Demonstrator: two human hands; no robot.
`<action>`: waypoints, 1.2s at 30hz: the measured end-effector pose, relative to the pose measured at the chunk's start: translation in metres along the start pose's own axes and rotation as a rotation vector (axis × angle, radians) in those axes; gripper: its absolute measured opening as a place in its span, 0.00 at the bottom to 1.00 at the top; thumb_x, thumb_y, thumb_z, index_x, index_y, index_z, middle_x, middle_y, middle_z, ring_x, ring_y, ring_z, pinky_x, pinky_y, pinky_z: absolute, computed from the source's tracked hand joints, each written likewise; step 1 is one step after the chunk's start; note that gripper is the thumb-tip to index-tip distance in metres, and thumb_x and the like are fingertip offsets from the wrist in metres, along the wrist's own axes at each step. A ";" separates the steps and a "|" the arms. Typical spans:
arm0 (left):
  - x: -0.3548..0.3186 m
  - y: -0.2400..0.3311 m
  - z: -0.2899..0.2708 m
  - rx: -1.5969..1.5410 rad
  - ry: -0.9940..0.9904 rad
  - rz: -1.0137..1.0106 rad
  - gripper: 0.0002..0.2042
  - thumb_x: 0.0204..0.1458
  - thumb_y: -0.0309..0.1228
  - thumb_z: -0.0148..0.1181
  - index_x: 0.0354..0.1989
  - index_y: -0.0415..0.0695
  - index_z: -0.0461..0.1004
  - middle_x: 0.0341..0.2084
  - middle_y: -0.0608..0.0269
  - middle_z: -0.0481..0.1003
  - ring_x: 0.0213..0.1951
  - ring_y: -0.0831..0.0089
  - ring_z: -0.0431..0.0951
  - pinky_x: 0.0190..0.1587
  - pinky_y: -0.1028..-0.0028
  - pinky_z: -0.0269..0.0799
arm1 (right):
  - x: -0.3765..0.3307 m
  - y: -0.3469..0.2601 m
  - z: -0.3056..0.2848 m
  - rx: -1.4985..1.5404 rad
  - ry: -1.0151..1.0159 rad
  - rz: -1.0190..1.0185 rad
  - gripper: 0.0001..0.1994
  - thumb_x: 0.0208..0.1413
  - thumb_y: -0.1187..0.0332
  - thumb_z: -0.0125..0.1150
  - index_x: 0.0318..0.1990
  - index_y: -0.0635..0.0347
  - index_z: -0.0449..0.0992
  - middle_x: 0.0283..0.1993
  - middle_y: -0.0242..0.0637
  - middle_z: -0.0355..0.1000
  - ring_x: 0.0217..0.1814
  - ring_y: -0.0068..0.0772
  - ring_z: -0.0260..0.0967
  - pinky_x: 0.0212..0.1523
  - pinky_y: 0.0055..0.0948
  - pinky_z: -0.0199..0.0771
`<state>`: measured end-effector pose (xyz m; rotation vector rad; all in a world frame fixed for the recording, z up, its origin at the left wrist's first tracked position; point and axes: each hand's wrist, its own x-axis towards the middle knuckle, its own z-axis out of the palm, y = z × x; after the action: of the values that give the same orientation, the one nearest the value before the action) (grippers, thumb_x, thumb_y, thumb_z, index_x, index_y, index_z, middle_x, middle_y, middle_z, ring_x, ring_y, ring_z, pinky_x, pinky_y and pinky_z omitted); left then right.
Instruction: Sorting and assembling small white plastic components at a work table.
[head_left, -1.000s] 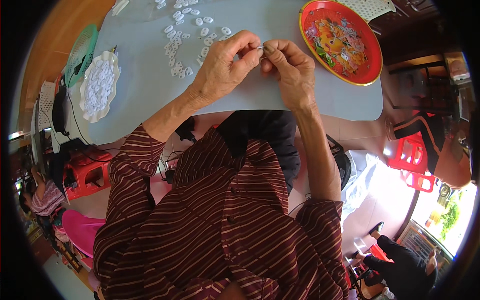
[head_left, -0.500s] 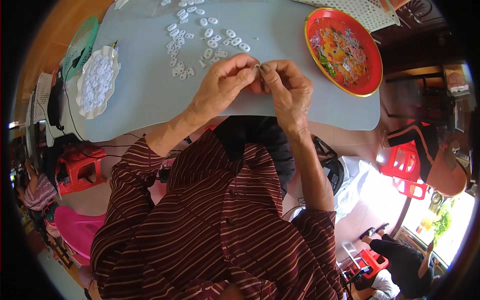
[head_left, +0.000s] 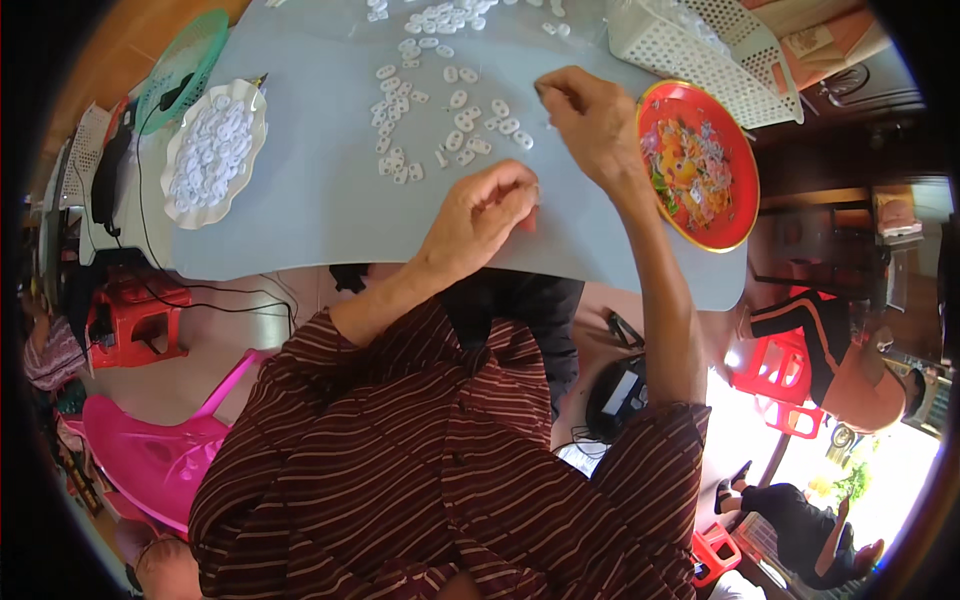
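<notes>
My left hand (head_left: 482,215) is above the table's near edge, thumb and fingers pinched together; whatever tiny piece is between them is too small to name. Farther off and to the right, my right hand (head_left: 597,125) has its thumb and fingers closed, pointing left, and its grip is hidden. Small white plastic pieces (head_left: 463,122), many of them oval with holes, lie scattered just beyond and left of my hands. Beside my right wrist stands a round red tray (head_left: 735,195) with a gold rim and flower pattern, holding small pale bits.
On the left of the grey table (head_left: 310,200) are a scalloped white dish (head_left: 185,207) heaped with white pieces and a green mesh basket (head_left: 208,45). A white perforated basket (head_left: 690,55) stands at the far right. Pink chair (head_left: 140,450), red stools (head_left: 150,320) and other people are around.
My hands, together before, are now apart. The right one has moved away and to the right, toward the red tray; the left stays near the table's edge. The view has shifted.
</notes>
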<state>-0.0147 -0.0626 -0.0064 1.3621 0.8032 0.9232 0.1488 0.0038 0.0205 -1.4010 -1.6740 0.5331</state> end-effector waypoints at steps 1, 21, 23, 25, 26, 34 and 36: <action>-0.002 0.003 0.000 0.052 0.007 -0.022 0.08 0.56 0.30 0.50 0.31 0.38 0.71 0.20 0.68 0.70 0.25 0.83 0.67 0.31 0.81 0.61 | 0.009 0.007 0.010 0.000 0.000 -0.016 0.05 0.47 0.73 0.58 0.31 0.62 0.77 0.25 0.43 0.74 0.25 0.35 0.73 0.30 0.31 0.74; -0.007 0.003 0.007 -0.031 -0.042 0.021 0.06 0.57 0.29 0.48 0.31 0.40 0.67 0.19 0.67 0.68 0.25 0.81 0.67 0.28 0.80 0.61 | 0.104 0.009 0.081 -0.451 -0.267 -0.369 0.14 0.49 0.60 0.62 0.45 0.44 0.76 0.51 0.34 0.69 0.53 0.46 0.62 0.51 0.43 0.65; -0.008 0.002 0.007 -0.022 -0.041 0.021 0.06 0.57 0.29 0.48 0.32 0.40 0.68 0.19 0.67 0.68 0.24 0.81 0.67 0.28 0.80 0.62 | 0.098 0.012 0.070 -0.405 -0.273 -0.388 0.12 0.49 0.62 0.61 0.42 0.46 0.77 0.47 0.35 0.71 0.50 0.44 0.65 0.49 0.40 0.66; -0.008 0.002 0.007 0.010 -0.029 0.035 0.06 0.56 0.28 0.49 0.32 0.39 0.68 0.19 0.67 0.68 0.25 0.81 0.67 0.29 0.80 0.62 | 0.094 0.015 0.053 -0.274 -0.390 -0.304 0.08 0.48 0.63 0.60 0.37 0.46 0.79 0.42 0.35 0.74 0.46 0.43 0.69 0.50 0.54 0.64; -0.008 0.003 0.007 0.009 -0.041 0.033 0.06 0.56 0.28 0.49 0.32 0.39 0.68 0.19 0.67 0.68 0.25 0.81 0.67 0.29 0.80 0.62 | 0.090 0.016 0.044 -0.278 -0.382 -0.294 0.08 0.48 0.63 0.60 0.37 0.46 0.79 0.42 0.35 0.74 0.46 0.43 0.69 0.50 0.54 0.64; -0.007 -0.007 0.011 0.119 0.024 0.069 0.05 0.55 0.27 0.51 0.31 0.38 0.69 0.15 0.69 0.66 0.20 0.84 0.64 0.23 0.81 0.60 | 0.017 0.023 0.038 -0.196 -0.141 -0.398 0.05 0.46 0.72 0.59 0.33 0.58 0.77 0.36 0.38 0.74 0.39 0.43 0.69 0.46 0.36 0.68; -0.006 -0.007 0.011 0.142 0.017 0.044 0.05 0.55 0.27 0.51 0.31 0.38 0.69 0.15 0.70 0.67 0.20 0.85 0.63 0.22 0.82 0.58 | 0.002 0.022 0.028 -0.189 -0.078 -0.387 0.06 0.46 0.72 0.59 0.33 0.58 0.77 0.37 0.38 0.74 0.40 0.44 0.69 0.48 0.37 0.68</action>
<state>-0.0069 -0.0725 -0.0126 1.5016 0.8680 0.9277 0.1386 0.0171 -0.0106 -1.1517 -2.0393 0.2157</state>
